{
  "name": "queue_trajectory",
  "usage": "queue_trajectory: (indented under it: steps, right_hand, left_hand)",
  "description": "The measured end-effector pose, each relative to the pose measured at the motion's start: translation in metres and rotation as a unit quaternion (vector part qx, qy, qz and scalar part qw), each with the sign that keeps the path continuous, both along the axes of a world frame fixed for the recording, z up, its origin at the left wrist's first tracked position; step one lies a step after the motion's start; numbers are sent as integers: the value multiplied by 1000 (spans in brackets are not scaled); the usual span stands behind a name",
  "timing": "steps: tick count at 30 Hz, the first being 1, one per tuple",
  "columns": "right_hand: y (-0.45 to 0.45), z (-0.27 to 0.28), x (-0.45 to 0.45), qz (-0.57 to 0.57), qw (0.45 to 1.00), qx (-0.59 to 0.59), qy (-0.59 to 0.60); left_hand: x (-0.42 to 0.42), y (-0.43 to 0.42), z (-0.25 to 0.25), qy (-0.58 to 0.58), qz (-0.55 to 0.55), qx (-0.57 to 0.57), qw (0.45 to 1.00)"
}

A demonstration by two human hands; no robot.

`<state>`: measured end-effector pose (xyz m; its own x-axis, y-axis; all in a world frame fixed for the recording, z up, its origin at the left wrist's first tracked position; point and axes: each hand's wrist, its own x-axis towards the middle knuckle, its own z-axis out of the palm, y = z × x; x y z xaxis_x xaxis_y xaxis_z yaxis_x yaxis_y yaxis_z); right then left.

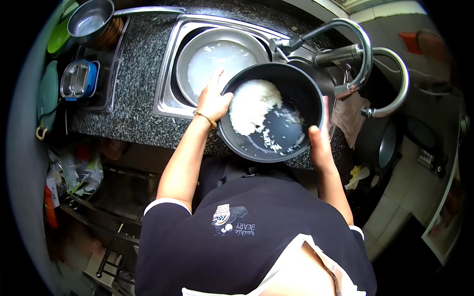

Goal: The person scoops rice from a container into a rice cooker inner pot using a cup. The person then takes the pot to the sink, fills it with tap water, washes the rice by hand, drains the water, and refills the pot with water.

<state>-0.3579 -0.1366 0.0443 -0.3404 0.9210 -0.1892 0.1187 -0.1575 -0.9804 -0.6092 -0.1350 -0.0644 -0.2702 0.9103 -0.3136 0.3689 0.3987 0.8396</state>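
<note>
Both of my hands hold a dark round pot (pixel 274 154) over the front edge of the sink (pixel 163 101). Inside the pot, wet white rice (pixel 254 103) is heaped toward the left, with loose grains scattered over the bottom. My left hand (pixel 213 101) grips the left rim, thumb on the rim and fingers outside. On the opposite side, my right hand (pixel 321 140) holds the wall, its fingers partly hidden behind the pot. A metal basin (pixel 183 74) with cloudy whitish water sits in the sink, partly covered by the pot.
Two curved faucets (pixel 363 49) (pixel 402 89) rise at the right of the sink. A small saucepan (pixel 91 22), a blue-rimmed metal box (pixel 76 81) and a green bowl (pixel 58 37) stand at the left. A cloth (pixel 348 118) hangs right of the pot.
</note>
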Motion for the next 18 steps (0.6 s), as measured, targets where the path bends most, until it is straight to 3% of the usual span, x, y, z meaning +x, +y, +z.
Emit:
queue_trajectory:
  steps: [4, 6, 9, 11, 12, 14, 16, 18]
  right_hand:
    - [-5, -60, 42, -64, 960, -274, 0]
    - [-7, -75, 57, -66, 923, -378, -29]
    - [-20, -113, 85, -40, 884, -466, -8]
    - [-38, -133, 96, -70, 874, -472, 85]
    - [-46, -138, 100, -75, 870, -473, 119]
    - [-69, -145, 108, -121, 849, -481, 182]
    - [-89, -149, 119, -150, 817, -509, 227]
    - [-94, -135, 118, -197, 812, -494, 240]
  left_hand:
    - [14, 3, 28, 146, -53, 38, 987]
    - [27, 6, 37, 301, -107, 82, 944]
    - [57, 10, 67, 351, -182, 87, 914]
    - [74, 16, 85, 402, -273, 58, 872]
    - [78, 20, 82, 407, -280, 63, 867]
    - [86, 44, 71, 309, -278, 102, 904]
    - [88, 88, 59, 73, -276, -14, 958]
    - [98, 117, 22, 212, -278, 48, 936]
